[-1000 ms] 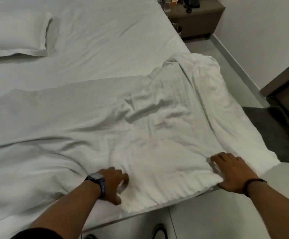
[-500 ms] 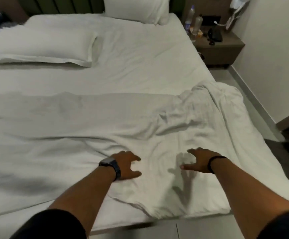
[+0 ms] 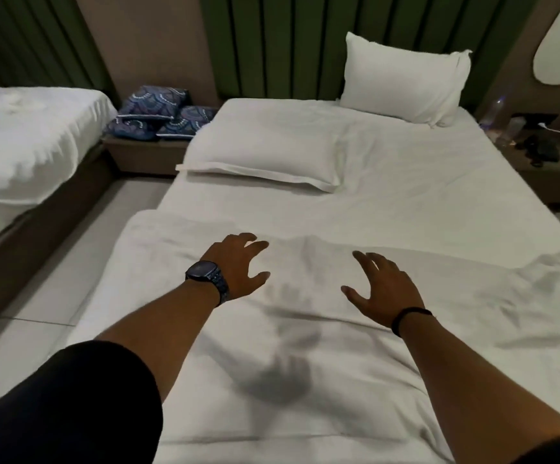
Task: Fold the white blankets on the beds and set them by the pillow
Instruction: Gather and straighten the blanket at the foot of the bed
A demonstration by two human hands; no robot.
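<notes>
A white blanket (image 3: 305, 363) lies spread and wrinkled over the near half of the large bed (image 3: 405, 209). Its far edge runs across the mattress just beyond my hands. My left hand (image 3: 238, 266), with a dark watch on the wrist, hovers above the blanket with fingers spread, holding nothing. My right hand (image 3: 382, 289), with a black wristband, is also held out with fingers apart over the blanket. One white pillow (image 3: 265, 155) lies flat at the head of the bed. A second pillow (image 3: 405, 78) leans upright against the green headboard.
A second bed (image 3: 27, 145) with white bedding stands at the left across a tiled gap. Blue patterned cushions (image 3: 158, 112) sit on the low table between the beds. A nightstand (image 3: 546, 162) with bottles and dark items is at the right.
Both hands left the blanket's near edge and reached forward over its middle, fingers spread. The view rose from the foot of the bed to take in the headboard and second bed.
</notes>
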